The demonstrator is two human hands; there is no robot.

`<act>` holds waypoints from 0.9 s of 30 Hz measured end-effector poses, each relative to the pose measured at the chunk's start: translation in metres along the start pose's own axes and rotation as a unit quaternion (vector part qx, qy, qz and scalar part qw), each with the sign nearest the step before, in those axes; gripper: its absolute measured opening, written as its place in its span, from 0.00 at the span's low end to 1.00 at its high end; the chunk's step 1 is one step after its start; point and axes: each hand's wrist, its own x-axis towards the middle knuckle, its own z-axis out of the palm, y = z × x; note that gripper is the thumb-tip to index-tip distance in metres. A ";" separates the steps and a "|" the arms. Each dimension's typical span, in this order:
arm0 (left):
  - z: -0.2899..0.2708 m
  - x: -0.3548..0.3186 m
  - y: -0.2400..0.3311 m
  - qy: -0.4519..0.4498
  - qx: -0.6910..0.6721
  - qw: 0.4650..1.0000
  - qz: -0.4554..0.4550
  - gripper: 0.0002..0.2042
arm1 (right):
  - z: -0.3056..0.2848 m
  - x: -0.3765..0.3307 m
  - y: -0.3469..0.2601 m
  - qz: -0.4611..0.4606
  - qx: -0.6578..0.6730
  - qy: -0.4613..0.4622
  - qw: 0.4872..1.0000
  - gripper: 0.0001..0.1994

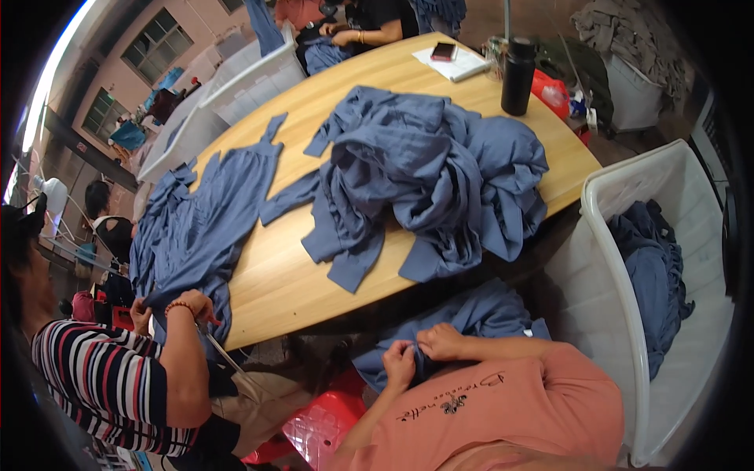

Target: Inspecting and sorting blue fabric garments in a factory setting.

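Note:
A blue garment (pixel 479 310) lies bunched across my lap, below the table's near edge. The fingers of my left hand (pixel 398 365) are pinched on its cloth. Close by on the right, my right hand (pixel 441 342) is also closed on the same garment, and the two hands nearly meet. Just beyond, a large heap of blue garments (pixel 416 173) rests on the wooden table (pixel 267 290), some sleeves hanging over the edge. What lies under my fingers is too small to make out.
At my left, a person in a striped shirt (pixel 118 377) handles a spread blue garment (pixel 212 212). A white bin (pixel 628 314) with blue garments stands at my right. A black bottle (pixel 517 78) and a phone (pixel 444 52) are on the far table end. A red stool (pixel 326 424) is beside me.

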 end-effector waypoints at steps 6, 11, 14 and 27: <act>0.000 0.004 0.022 0.006 0.165 0.985 0.058 0.05 | 0.008 0.004 0.006 -0.034 -0.058 0.066 0.996 0.07; -0.035 0.028 0.014 -0.038 0.115 0.992 -0.018 0.06 | -0.023 0.007 0.004 -0.007 -0.012 0.151 0.988 0.08; -0.048 0.041 -0.001 -0.068 0.111 0.989 -0.075 0.06 | -0.026 0.017 0.012 0.015 -0.075 0.084 0.993 0.06; -0.047 0.030 -0.030 -0.111 -0.084 0.970 -0.202 0.04 | 0.015 0.031 -0.009 -0.198 -0.178 -0.070 0.961 0.03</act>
